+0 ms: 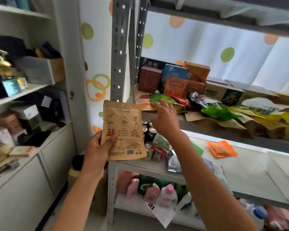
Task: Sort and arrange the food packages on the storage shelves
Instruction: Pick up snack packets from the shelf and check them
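Observation:
My left hand [98, 147] grips a brown kraft pouch [123, 129] by its lower left corner and holds it upright in front of the metal rack's post. My right hand [165, 117] reaches up with spread fingers to the upper shelf's front edge [207, 130]. Its fingertips touch a small green packet [160, 98] that lies on a flat kraft pouch with red print [143, 101]. Behind them stand several boxes: a dark red box [148, 79], a blue box [173, 72] and orange boxes [177, 87]. Loose green, yellow and brown bags [223, 112] lie along the shelf.
The middle white shelf [240, 167] holds drink cans [148, 132], a green-and-red packet [162, 144], an orange pouch [222, 149] and a white tray [284, 174]. Pink and white bottles [157, 194] stand on the bottom shelf. A white cabinet [40, 164] with cluttered shelves fills the left.

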Demonstrator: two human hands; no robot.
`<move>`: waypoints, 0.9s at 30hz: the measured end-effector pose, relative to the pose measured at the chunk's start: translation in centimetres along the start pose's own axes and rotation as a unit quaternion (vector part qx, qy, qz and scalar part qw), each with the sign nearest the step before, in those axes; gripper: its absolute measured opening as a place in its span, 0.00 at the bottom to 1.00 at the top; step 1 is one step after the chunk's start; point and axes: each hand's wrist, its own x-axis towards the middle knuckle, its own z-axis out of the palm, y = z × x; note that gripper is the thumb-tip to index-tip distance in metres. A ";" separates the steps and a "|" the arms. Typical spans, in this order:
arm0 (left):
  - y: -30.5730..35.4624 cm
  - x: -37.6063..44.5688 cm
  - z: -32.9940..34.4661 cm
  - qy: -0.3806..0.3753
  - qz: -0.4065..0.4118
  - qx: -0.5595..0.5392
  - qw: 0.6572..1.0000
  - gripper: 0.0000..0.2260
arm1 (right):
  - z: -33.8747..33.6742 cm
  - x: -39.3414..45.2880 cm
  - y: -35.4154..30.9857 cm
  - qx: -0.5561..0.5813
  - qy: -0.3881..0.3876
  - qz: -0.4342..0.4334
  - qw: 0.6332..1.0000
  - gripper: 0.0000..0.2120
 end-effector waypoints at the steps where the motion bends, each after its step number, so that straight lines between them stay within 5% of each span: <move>1: 0.1 0.2 0.2 0.009 0.004 0.007 1.000 0.10 | -0.3 1.1 0.1 -0.029 -0.032 -0.013 0.999 0.31; 9: 1.3 0.5 1.4 0.037 0.038 0.038 0.998 0.06 | -0.1 6.8 2.5 -0.124 -0.177 -0.103 0.971 0.31; 14: 1.5 0.3 1.6 0.048 0.040 0.057 0.996 0.06 | 0.3 7.2 2.5 -0.137 -0.120 -0.124 0.976 0.15; 27: 3.2 1.1 3.6 0.063 0.046 0.084 0.993 0.04 | 0.7 7.1 1.6 -0.098 -0.041 -0.062 0.992 0.12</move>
